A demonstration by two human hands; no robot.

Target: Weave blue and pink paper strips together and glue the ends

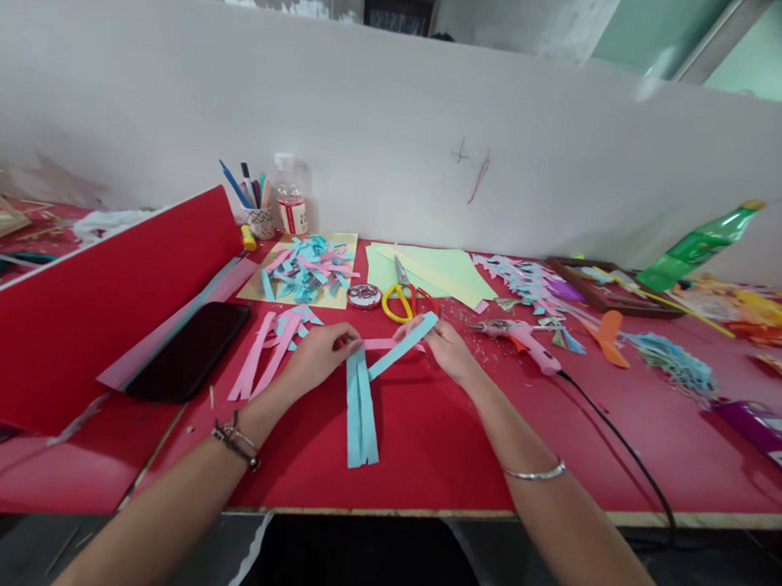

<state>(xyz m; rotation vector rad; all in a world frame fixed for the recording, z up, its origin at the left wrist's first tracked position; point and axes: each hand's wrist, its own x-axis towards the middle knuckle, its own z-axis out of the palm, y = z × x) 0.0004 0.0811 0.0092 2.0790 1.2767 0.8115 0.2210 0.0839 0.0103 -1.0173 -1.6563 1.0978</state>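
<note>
My left hand (321,352) pinches the left end of a pink paper strip (379,344) that lies across the red table (435,453). Blue paper strips (360,407) hang from the pink strip toward me, lying flat on the table. My right hand (449,348) is closed on the pink strip's right end and on another blue strip (402,346) that slants up to the right. Loose pink and blue strips (271,345) lie just left of my left hand.
A black phone (191,351) and a red sheet (95,304) lie at left. Behind my hands are a pile of cut strips (308,268), yellow scissors (400,300), a tape roll (364,296) and green paper (431,273). A pink glue gun (526,339) lies at right, its cord (619,445) trailing off the edge.
</note>
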